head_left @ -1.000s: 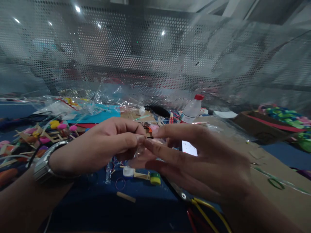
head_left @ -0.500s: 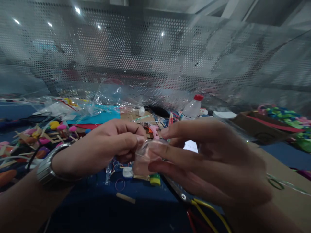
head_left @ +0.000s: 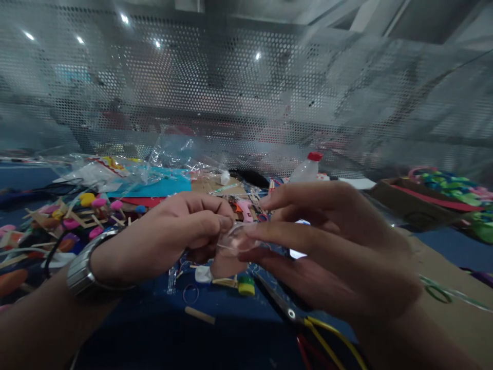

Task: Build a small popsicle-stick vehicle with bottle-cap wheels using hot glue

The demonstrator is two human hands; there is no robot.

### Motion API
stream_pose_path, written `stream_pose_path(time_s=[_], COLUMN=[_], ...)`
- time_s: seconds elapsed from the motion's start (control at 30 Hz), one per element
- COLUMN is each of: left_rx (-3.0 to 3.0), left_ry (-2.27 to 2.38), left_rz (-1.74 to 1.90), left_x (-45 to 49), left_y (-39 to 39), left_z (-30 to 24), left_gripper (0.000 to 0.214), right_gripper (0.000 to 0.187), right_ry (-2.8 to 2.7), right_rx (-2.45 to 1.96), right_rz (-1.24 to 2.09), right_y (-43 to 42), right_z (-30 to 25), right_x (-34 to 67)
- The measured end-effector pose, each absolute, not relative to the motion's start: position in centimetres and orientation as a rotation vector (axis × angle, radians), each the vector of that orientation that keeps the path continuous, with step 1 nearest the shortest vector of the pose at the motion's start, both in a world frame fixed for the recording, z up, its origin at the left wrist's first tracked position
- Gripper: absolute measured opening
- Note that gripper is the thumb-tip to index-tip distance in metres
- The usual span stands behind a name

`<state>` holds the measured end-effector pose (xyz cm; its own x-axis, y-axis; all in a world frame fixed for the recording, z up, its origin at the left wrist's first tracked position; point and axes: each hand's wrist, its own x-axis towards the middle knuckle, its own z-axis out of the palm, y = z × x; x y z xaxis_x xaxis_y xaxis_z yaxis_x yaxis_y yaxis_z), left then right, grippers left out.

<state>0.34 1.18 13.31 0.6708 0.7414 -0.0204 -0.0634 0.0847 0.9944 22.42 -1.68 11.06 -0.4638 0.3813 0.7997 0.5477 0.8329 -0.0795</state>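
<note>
Between my hands is a small clear plastic bag, wrinkled and see-through. My left hand, with a metal watch at its wrist, pinches the bag's left edge between thumb and curled fingers. My right hand has the other side of it between thumb and fingertips; the upper fingers are bent and apart. Whether anything lies inside the bag I cannot tell. Below it on the dark blue table are a yellow-green cap, a wooden stick piece and scissors with red and yellow handles.
A bottle with a red cap stands behind my right hand, near a pink glue gun. Colourful pompoms and sticks crowd the left. At right are a cardboard box and a cardboard sheet. A perforated screen rises behind.
My right hand has shifted slightly left and its fingers have moved on the bag. The left hand has moved a little to the right, still pinching the bag.
</note>
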Motion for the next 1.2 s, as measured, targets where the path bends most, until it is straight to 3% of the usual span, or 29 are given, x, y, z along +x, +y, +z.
stream_pose_path(time_s=[0.1,0.37,0.43,0.5,0.6,0.9,1.03,1.2], left_rx=[1.372,1.433,1.388,1.355,1.347,1.349,1.365,1.400], left_ry=[0.608,0.632,0.620,0.625,0.632,0.578,0.600,0.588], left_rz=[0.669,0.649,0.652,0.664,0.681,0.661,0.665,0.663], left_x=[0.3,0.4,0.4,0.5,0.5,1.0,1.1,1.3], left_y=[1.1,1.7,1.6,1.4,1.4,1.5,1.2,1.2], left_z=[13.3,12.5,12.7,12.9,12.8,12.2,12.3,11.9], left_gripper=[0.018,0.015,0.018,0.019,0.017,0.017,0.017,0.014], right_gripper=[0.026,0.013,0.019,0.022,0.009,0.018,0.010,0.017], right_ry=[-2.065,-2.143,-2.016,-1.999,-2.119,-2.135,-2.230,-2.340], right_rx=[-0.673,-0.591,-0.598,-0.577,-0.493,-0.526,-0.513,-0.493], right_rz=[-0.290,0.267,0.332,0.303,0.194,0.123,-0.005,0.195], right_y=[-1.6,-0.9,-0.6,-0.3,-0.1,-0.4,-0.5,-0.5], right_z=[11.1,11.7,11.8,11.8,11.7,12.6,12.7,12.1], right_x=[22.4,22.6,22.7,22.8,22.7,23.3,23.7,23.5])
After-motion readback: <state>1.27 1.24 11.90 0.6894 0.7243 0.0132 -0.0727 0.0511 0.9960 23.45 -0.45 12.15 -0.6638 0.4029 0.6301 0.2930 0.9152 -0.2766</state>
